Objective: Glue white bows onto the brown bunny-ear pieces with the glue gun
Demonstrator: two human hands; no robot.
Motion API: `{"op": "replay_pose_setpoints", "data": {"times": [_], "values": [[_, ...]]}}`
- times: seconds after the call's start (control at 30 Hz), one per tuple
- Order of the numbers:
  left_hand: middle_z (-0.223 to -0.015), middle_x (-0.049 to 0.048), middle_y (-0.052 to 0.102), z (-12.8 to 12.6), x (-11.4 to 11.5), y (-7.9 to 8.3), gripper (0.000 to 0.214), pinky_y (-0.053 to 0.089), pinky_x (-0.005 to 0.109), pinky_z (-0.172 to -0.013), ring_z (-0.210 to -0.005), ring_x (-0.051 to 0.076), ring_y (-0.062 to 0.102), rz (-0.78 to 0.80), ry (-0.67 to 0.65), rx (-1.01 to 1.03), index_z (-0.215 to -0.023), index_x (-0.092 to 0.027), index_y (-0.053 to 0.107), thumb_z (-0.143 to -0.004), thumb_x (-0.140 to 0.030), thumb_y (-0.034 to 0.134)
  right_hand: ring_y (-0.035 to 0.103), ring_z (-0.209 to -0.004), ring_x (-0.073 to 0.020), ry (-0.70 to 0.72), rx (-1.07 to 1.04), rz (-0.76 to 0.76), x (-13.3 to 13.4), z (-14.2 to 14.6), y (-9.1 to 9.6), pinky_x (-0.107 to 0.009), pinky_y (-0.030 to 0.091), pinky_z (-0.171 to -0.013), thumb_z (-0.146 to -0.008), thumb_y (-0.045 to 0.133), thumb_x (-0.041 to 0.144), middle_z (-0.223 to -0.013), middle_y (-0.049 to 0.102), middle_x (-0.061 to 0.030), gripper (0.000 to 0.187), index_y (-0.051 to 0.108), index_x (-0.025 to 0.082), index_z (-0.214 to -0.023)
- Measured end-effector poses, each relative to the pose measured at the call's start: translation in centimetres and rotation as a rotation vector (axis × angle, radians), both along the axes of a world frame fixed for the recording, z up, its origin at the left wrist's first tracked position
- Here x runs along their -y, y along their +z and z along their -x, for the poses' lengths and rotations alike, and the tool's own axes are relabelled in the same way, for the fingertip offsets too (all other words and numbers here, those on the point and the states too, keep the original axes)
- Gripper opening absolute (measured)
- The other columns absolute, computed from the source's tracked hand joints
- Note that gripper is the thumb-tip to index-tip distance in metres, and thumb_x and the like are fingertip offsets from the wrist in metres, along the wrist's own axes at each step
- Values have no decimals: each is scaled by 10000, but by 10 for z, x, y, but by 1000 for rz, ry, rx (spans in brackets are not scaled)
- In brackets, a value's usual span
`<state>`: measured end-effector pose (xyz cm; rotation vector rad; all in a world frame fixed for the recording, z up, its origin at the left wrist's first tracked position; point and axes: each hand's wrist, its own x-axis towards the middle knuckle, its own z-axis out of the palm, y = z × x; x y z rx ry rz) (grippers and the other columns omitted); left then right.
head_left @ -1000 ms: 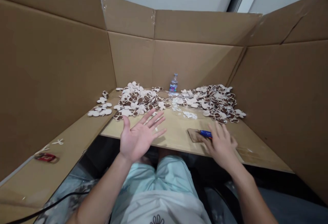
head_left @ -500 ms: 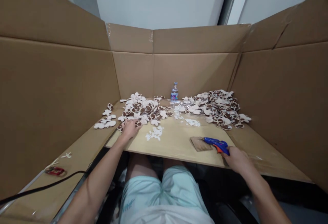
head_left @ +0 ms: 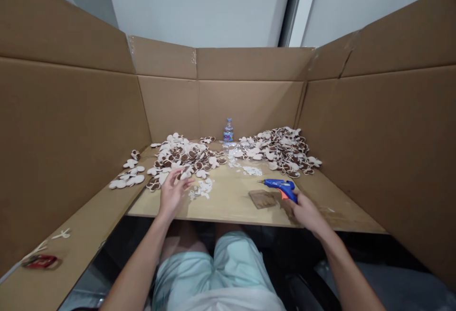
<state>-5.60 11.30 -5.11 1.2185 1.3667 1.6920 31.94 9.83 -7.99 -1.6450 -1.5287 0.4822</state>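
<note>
My right hand [head_left: 305,212] grips a blue glue gun [head_left: 281,186] with an orange trigger, lifted just above a small brown pad [head_left: 262,198] on the wooden tabletop [head_left: 231,202]. My left hand [head_left: 172,192] hovers at the near edge of the left pile of white and brown flat cut-out pieces [head_left: 183,155], its fingers pinching a white piece [head_left: 186,174]. A small heap of white bits [head_left: 201,189] lies just right of that hand. A second pile of the same cut-outs [head_left: 283,150] lies at the back right.
Tall cardboard walls [head_left: 71,126] enclose the table on three sides. A small water bottle [head_left: 228,132] stands at the back between the piles. A side shelf on the left carries more white pieces [head_left: 127,178] and a red object [head_left: 39,261].
My left hand drew back from the pile with a white piece in its fingers. My right hand closed on the glue gun and raised it off the table. The view shifted right.
</note>
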Motion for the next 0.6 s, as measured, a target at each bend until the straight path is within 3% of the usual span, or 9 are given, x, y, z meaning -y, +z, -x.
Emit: {"op": "replay_pose_setpoints", "data": {"times": [0.17,0.37,0.6], "values": [[-954,103,739,-33,27,-2,359,514,335,-890,-976,228,699,81,-169,318,-955,-169,605,-625,-213,737,481,-373,-143,4,-215,69,4,8,6,-236,359,-383,-733,469,326,-440,477,60,209,532,171,-858],[-913,76,750,-49,41,1,258,526,258,-785,-890,182,697,137,-268,473,-826,-151,688,-639,-290,798,406,-448,-106,4,-289,-7,13,21,19,-222,325,-429,-712,620,466,-514,436,71,354,587,143,-852],[-869,6,711,-61,62,6,558,492,194,-671,-758,115,661,134,-351,487,-1026,-206,586,-548,-129,864,423,-477,-117,-52,-248,-97,23,38,26,-251,379,-473,-653,684,538,-605,547,21,559,637,88,-981]]}}
